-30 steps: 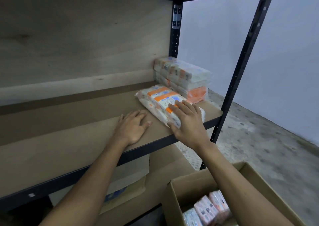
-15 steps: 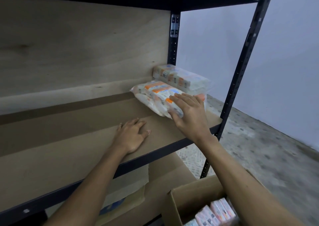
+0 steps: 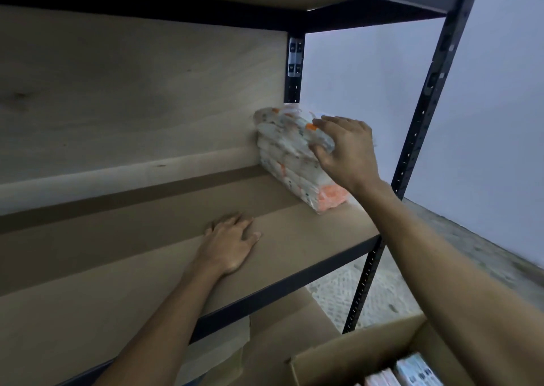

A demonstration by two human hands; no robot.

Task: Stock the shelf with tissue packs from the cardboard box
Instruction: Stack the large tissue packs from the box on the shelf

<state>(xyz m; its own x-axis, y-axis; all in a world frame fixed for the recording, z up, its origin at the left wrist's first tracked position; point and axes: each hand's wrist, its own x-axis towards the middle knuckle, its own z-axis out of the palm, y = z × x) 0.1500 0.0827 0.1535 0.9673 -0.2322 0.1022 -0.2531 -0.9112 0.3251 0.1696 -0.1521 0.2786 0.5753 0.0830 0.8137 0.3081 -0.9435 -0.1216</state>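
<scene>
Head view of shelf stocking. The right hand [image 3: 347, 153] is gripping the near end of the top tissue pack [image 3: 290, 129], with fingers curled over its upper face and the thumb tucked beneath. This pack is lying on the stack of tissue packs [image 3: 294, 173] in the rear right corner of the shelf board [image 3: 132, 247], against the back panel [image 3: 132, 91] and just beside the rear upright [image 3: 294, 61]. The packs' long axis is running from the back panel toward the front right edge, so the hand is meeting the top pack end-on. The left hand [image 3: 231, 244] is resting open and flat on the board, well apart from the stack, to its left and nearer the front edge. The right hand is thus the nearer one for squaring the pack. The cardboard box [image 3: 338, 359] is standing below at lower right, with further packs [image 3: 412, 372] showing inside. Orange patches are showing on the wrappers, but the printing is too blurred to read.
</scene>
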